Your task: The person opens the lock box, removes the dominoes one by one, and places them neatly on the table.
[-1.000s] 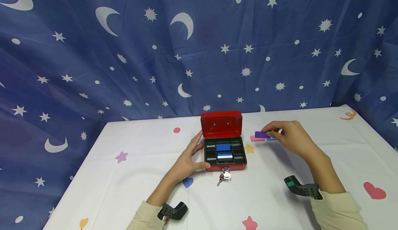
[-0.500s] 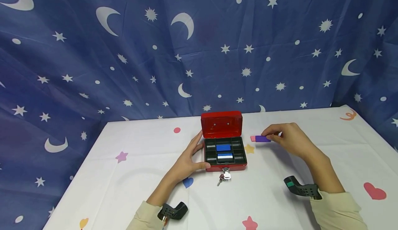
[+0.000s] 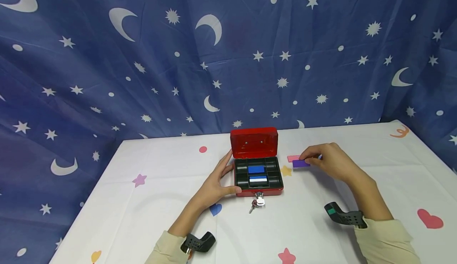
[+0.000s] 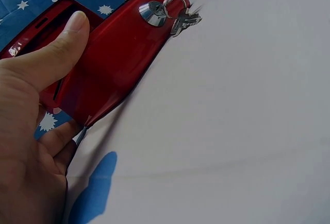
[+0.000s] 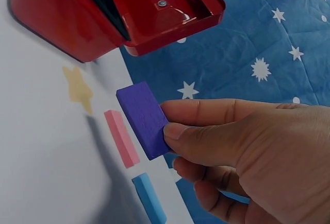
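Note:
My right hand [image 3: 332, 161] pinches a purple rectangular block [image 5: 143, 118] between thumb and index finger, its other fingers curled below. A pink block [image 5: 121, 137] and a light blue block [image 5: 148, 197] lie on the white cloth just behind and under it. To the left stands a red cash box [image 3: 254, 143], lid raised, with a black compartment tray [image 3: 242, 176] inside. The tray's middle compartments hold a blue block [image 3: 256, 169] and a blue-and-white block [image 3: 258, 179]. My left hand [image 3: 208, 188] grips the box's left side, thumb at the front corner and fingers along the side.
A key ring with keys [image 4: 185, 20] hangs from the lock [image 4: 152, 14] on the box front. The white tablecloth [image 3: 160, 216] bears printed stars and hearts. Behind the table hangs a dark blue curtain [image 3: 242, 97] with moons and stars.
My right hand has brought the purple block slightly lower in the head view, from overlapping the pink block to just in front of it. The left hand and cash box stay put.

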`<state>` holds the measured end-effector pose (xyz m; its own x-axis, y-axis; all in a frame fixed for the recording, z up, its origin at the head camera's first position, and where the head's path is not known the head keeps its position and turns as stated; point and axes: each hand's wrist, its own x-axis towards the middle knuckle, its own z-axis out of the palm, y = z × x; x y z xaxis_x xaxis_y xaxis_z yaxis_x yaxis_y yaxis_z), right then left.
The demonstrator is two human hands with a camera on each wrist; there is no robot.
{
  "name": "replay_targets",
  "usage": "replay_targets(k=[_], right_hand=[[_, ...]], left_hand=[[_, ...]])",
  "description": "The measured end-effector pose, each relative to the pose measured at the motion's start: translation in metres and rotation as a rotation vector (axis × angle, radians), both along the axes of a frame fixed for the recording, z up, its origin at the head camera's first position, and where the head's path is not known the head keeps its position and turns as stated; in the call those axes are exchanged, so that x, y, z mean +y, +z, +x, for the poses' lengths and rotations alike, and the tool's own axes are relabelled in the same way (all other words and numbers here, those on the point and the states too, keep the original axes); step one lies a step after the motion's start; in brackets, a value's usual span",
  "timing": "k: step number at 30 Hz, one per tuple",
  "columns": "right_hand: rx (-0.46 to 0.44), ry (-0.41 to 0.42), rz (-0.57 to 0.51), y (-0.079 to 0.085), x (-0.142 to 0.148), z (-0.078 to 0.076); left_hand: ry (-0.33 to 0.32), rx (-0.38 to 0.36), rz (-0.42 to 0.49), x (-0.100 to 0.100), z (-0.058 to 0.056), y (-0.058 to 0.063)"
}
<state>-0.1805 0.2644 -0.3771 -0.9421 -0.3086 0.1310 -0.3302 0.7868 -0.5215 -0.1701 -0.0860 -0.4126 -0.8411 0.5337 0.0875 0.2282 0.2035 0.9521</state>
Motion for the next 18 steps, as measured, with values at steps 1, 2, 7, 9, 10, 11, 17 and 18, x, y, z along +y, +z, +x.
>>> replay_targets(k=[1,2,7,9,10,11,17,18], right_hand=[[-0.002,0.001,-0.001,-0.0007,-0.0007,0.0000],[-0.008,0.002,-0.002,-0.0014,-0.0012,0.0000],[-0.029,0.007,-0.012,-0.0033,-0.0031,0.0005],[-0.036,0.008,-0.015,-0.0038,-0.0035,0.0008],[-0.036,0.008,-0.014,-0.0041,-0.0037,0.0008],[-0.039,0.008,-0.014,-0.0042,-0.0038,0.0010],[-0.039,0.001,0.010,-0.0048,-0.0033,0.0010],[-0.036,0.001,0.014,-0.0050,-0.0031,0.0009]], left_hand=[[-0.001,0.002,0.001,0.0000,-0.0001,0.0000],[-0.001,0.003,0.002,0.0000,-0.0002,0.0000],[-0.002,0.004,0.002,0.0000,-0.0004,0.0001],[-0.003,0.003,0.002,0.0000,-0.0003,0.0003],[-0.003,0.003,0.002,0.0000,-0.0001,0.0004],[-0.004,0.003,0.003,0.0000,-0.0001,0.0005],[-0.002,0.004,0.001,0.0001,0.0006,0.0015],[-0.001,0.004,0.001,0.0001,0.0008,0.0017]])
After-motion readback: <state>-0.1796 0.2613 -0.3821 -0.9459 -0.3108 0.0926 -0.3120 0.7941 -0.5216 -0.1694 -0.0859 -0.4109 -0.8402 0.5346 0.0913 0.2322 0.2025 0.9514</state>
